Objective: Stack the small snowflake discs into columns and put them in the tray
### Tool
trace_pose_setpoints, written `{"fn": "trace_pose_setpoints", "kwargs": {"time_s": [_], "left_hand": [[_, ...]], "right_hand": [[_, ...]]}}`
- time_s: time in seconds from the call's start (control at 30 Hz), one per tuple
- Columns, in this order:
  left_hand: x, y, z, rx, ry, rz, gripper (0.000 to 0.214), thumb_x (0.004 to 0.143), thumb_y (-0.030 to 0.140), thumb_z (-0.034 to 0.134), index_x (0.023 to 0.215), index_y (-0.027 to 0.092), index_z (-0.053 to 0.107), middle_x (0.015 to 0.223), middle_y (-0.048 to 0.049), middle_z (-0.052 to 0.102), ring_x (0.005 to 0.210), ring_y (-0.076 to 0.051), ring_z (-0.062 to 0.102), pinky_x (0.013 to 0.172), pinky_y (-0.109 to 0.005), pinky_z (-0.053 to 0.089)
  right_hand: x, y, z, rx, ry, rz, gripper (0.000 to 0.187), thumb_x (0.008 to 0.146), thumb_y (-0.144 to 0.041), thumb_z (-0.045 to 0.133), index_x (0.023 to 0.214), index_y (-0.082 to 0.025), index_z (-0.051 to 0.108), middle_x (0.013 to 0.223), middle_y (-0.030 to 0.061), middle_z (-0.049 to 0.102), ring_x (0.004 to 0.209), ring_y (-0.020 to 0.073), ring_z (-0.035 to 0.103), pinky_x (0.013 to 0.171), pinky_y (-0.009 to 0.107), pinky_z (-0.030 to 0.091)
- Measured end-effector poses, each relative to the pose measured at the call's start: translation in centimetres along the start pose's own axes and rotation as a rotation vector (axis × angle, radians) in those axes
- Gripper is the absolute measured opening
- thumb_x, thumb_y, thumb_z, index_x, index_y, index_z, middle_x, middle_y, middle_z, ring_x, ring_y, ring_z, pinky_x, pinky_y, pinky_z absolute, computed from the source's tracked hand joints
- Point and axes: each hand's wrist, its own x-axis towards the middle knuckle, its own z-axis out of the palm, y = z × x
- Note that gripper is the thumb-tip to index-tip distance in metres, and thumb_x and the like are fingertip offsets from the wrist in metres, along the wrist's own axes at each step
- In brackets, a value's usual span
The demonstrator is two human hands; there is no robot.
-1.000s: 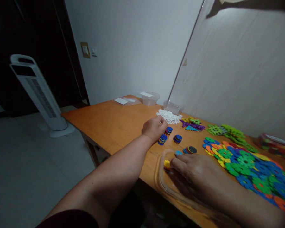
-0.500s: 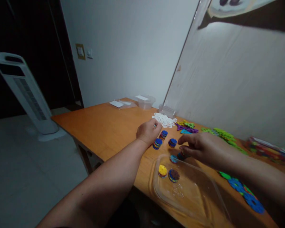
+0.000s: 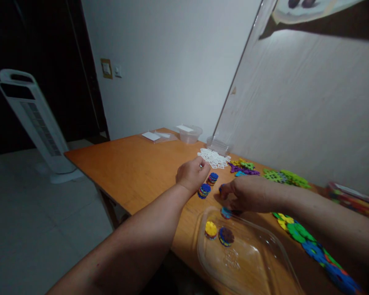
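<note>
My left hand (image 3: 192,174) is closed in a loose fist on the table, beside two upright stacks of notched plastic discs with blue tops, a nearer stack (image 3: 204,191) and a farther stack (image 3: 212,179). Whatever its curled fingers hold is hidden. My right hand (image 3: 241,193) has thumb and fingers closed around another blue-topped disc stack (image 3: 222,189), mostly covered by the fingers. Just below that hand stands a light-blue-topped stack (image 3: 226,212). A yellow-topped stack (image 3: 210,230) and a brown-topped stack (image 3: 226,236) sit in a clear plastic lid or tray (image 3: 252,262).
White lattice pieces (image 3: 213,158) lie in a heap beyond my left hand. Purple, yellow and green pieces (image 3: 244,167) are along the wall. A row of joined flower discs (image 3: 313,250) runs under my right forearm. A clear tub (image 3: 189,134) stands at the back.
My right hand has moved left, from beside the blue-topped stack to around it, now covering most of it. My left hand has stayed in place.
</note>
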Motion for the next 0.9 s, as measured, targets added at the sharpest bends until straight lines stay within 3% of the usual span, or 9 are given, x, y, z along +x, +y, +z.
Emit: {"fn": "trace_pose_setpoints", "kwargs": {"time_s": [0.1, 0.2, 0.43, 0.6, 0.77, 0.9], "left_hand": [[0.0, 0.1, -0.1, 0.013, 0.001, -0.008, 0.031, 0.09, 0.049, 0.047, 0.085, 0.027, 0.068, 0.078, -0.0003, 0.07, 0.065, -0.015, 0.057, 0.056, -0.027, 0.027], [0.0, 0.2, -0.2, 0.018, -0.005, -0.011, 0.032, 0.09, 0.049, 0.048, 0.087, 0.026, 0.069, 0.079, -0.0007, 0.07, 0.067, -0.015, 0.058, 0.057, -0.026, 0.027], [0.0, 0.2, -0.1, 0.019, 0.004, 0.004, 0.034, 0.091, 0.05, 0.046, 0.084, 0.025, 0.068, 0.078, -0.0008, 0.07, 0.068, -0.015, 0.058, 0.057, -0.026, 0.029], [0.0, 0.1, -0.1, 0.006, 0.018, 0.021, 0.033, 0.091, 0.05, 0.046, 0.083, 0.026, 0.068, 0.074, 0.0001, 0.069, 0.067, -0.015, 0.058, 0.057, -0.026, 0.028], [0.1, 0.0, -0.1, 0.004, 0.009, 0.009, 0.033, 0.091, 0.049, 0.046, 0.084, 0.026, 0.068, 0.075, -0.0001, 0.069, 0.068, -0.015, 0.058, 0.057, -0.026, 0.029], [0.1, 0.1, -0.1, 0.019, 0.001, -0.012, 0.034, 0.091, 0.05, 0.045, 0.084, 0.025, 0.068, 0.078, -0.0011, 0.07, 0.069, -0.016, 0.058, 0.058, -0.026, 0.029]], "right_hand": [[-0.4, -0.3, 0.1, 0.146, 0.027, -0.012, 0.034, 0.091, -0.047, 0.05, 0.086, -0.021, 0.071, 0.069, 0.0023, 0.068, 0.06, 0.0145, 0.058, 0.055, 0.024, 0.037], [-1.2, -0.7, 0.6, 0.268, 0.017, -0.027, 0.043, 0.092, -0.054, 0.048, 0.079, -0.018, 0.068, 0.066, 0.0014, 0.065, 0.057, 0.0124, 0.054, 0.053, 0.023, 0.035], [-3.2, -1.9, 2.7, 0.386, 0.062, -0.018, 0.033, 0.093, -0.045, 0.052, 0.077, -0.019, 0.065, 0.068, -0.0003, 0.064, 0.057, 0.0107, 0.052, 0.05, 0.022, 0.032], [-3.7, -2.0, 2.8, 0.498, 0.052, -0.019, 0.034, 0.094, -0.047, 0.049, 0.082, -0.02, 0.066, 0.071, -0.0002, 0.066, 0.059, 0.011, 0.054, 0.054, 0.022, 0.036], [-3.0, -0.2, 1.6, 0.34, 0.098, 0.047, 0.025, 0.089, -0.04, 0.056, 0.097, -0.023, 0.072, 0.076, 0.0005, 0.071, 0.065, 0.014, 0.06, 0.056, 0.023, 0.038], [-2.3, 0.3, 1.6, 0.107, 0.08, 0.017, 0.034, 0.08, -0.04, 0.064, 0.111, -0.03, 0.073, 0.092, 0.0023, 0.077, 0.076, 0.0195, 0.068, 0.063, 0.027, 0.042]]}}
